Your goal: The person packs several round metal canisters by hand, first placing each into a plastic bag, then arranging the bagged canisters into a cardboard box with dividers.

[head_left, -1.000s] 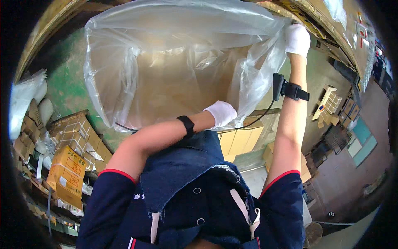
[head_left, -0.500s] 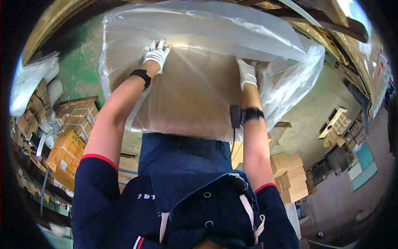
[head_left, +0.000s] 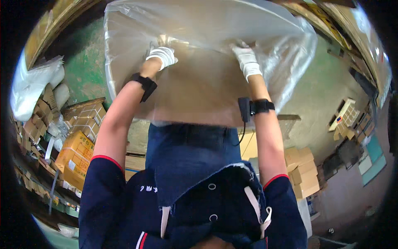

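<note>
A large brown cardboard box [head_left: 199, 97] lies in front of me under a loose, clear plastic bag [head_left: 265, 25]. Both my hands wear white gloves. My left hand [head_left: 162, 57] is on the film at the left part of the box, its fingers curled into the plastic. My right hand [head_left: 245, 57] sits farther right, where the film bunches up; the fingers appear closed on a fold, though their tips are partly blurred. Between the hands the film lies over the cardboard, with creases catching the light. At the right, it hangs off the box in wrinkles.
Strapped cartons [head_left: 85, 120] and an orange-brown carton [head_left: 74, 155] are piled at the left, below a bundle of clear wrap [head_left: 39, 87]. Smaller cardboard boxes [head_left: 302, 172] stand at the lower right. A wooden frame [head_left: 344, 114] is on the floor farther right.
My left hand's fingers have gone from spread flat to curled. My right hand has come more into view, turned on the film. The plastic's far fold has shifted away and upward.
</note>
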{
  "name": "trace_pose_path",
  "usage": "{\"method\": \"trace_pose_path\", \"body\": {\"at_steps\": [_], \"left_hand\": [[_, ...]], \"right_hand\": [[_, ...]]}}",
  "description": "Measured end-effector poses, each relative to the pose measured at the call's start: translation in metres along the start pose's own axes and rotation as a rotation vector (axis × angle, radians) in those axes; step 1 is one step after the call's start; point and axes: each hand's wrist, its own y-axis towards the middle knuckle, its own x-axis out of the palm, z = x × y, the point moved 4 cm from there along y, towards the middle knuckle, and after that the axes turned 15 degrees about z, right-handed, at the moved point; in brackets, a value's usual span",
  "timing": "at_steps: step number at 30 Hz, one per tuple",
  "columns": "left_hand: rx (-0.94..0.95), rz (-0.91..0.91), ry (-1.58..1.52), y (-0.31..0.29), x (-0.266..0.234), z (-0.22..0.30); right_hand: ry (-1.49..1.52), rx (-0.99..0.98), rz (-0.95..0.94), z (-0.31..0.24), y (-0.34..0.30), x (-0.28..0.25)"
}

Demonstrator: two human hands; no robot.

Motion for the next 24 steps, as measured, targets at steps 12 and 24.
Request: {"method": "trace_pose_path", "body": {"at_steps": [12, 24], "left_hand": [[0.412, 0.485, -0.113, -0.23, 0.006, 0.044], [0.368, 0.743, -0.016, -0.221, 0.005, 0.046]], "right_hand": [[0.921, 0.508, 0.249, 0.16, -0.193, -0.078], [0.899, 0.503, 0.339, 0.158, -0.145, -0.092]]}}
